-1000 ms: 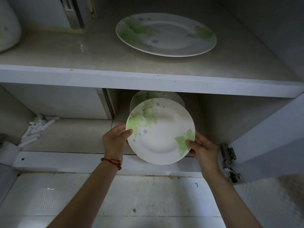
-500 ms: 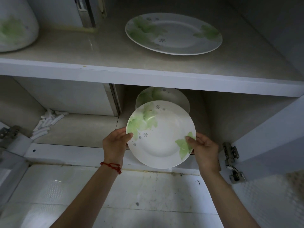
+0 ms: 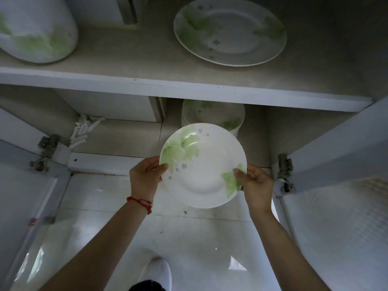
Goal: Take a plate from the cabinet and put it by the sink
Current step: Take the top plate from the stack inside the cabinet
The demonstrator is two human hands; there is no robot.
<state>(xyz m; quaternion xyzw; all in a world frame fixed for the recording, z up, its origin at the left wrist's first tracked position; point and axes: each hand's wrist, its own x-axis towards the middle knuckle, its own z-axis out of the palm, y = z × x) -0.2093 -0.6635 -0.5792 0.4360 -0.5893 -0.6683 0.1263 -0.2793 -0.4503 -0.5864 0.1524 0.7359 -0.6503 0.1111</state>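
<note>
Item: plate (image 3: 204,164), white with green leaves. Location: held in front of the cabinet's lower shelf (image 3: 126,135), below the stack of plates (image 3: 212,114). Your left hand (image 3: 144,177) and right hand (image 3: 255,183) pinch its opposite rims, thumbs on top.

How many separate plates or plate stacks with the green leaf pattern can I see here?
3: the held plate between both hands, the stack on the lower shelf behind it, with its plate count unclear, and the large plate on the upper shelf.
</note>
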